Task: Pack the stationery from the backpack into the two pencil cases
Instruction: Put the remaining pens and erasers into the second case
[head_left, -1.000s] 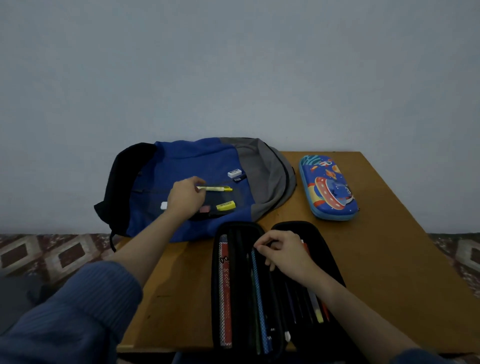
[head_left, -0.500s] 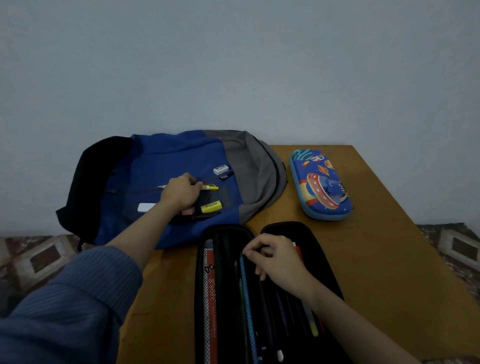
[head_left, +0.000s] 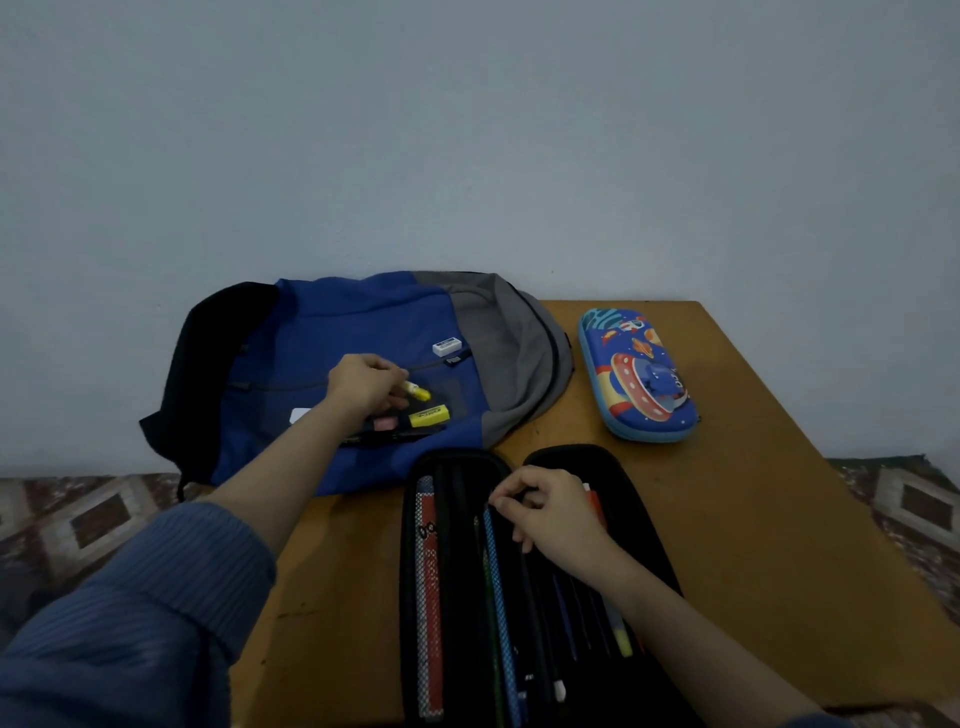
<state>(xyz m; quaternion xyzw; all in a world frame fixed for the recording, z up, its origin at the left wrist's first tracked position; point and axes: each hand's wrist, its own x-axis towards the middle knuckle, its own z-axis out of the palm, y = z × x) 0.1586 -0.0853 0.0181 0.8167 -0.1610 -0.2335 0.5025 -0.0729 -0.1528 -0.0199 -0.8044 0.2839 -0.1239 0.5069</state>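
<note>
A blue, grey and black backpack (head_left: 363, 332) lies flat at the table's back left. My left hand (head_left: 363, 387) rests on it, shut on a yellow-tipped pen (head_left: 418, 391). Beside it on the backpack lie a yellow highlighter (head_left: 429, 417), a pink eraser (head_left: 385, 424), a white eraser (head_left: 447, 345) and a white piece (head_left: 298, 415). A black pencil case (head_left: 462, 597) lies open at the front with several pens inside. My right hand (head_left: 556, 512) is on its middle, fingers pinched at the mesh flap. A blue rocket-print pencil case (head_left: 636, 374) lies closed at the back right.
The brown wooden table (head_left: 753, 519) ends at a grey wall behind. Patterned floor tiles (head_left: 78, 519) show to the left and right of the table. The backpack overhangs the table's left edge.
My left hand has drawn the yellow-tipped pen further into its grip, so less of it shows. My right hand stays on the open black case. The camera view has shifted.
</note>
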